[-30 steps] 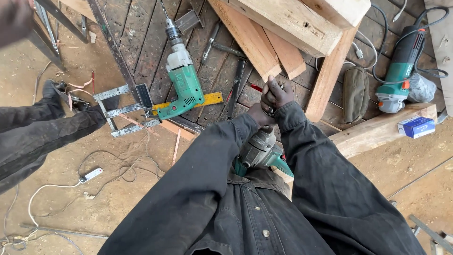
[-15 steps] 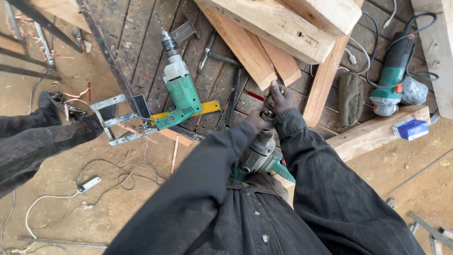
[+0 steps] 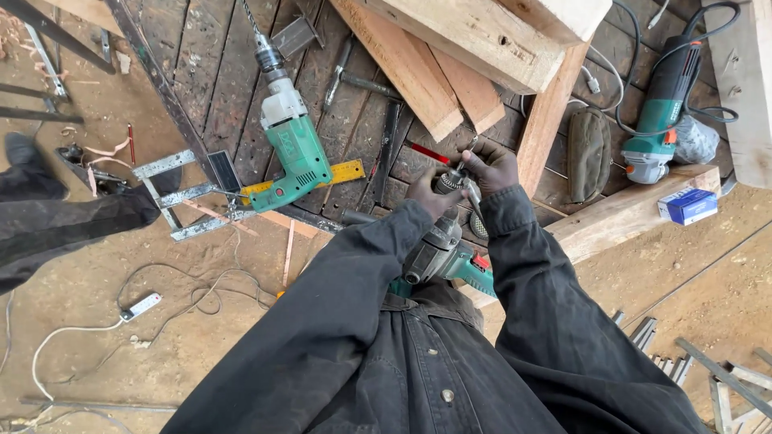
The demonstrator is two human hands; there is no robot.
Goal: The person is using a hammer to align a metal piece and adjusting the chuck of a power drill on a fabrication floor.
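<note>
Head view: my left hand (image 3: 430,195) wraps its fingers around the metal chuck of the green-and-grey power drill (image 3: 441,251) braced against my jacket. My right hand (image 3: 492,167) pinches a small metal chuck key (image 3: 469,186) at the chuck. Far left, a second green drill (image 3: 291,145) lies on the dark plank worktop (image 3: 217,72).

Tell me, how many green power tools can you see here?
3: a green drill lying on the dark boards at left, a second drill held between both hands at centre, and an angle grinder at upper right. Others may be hidden.
</note>
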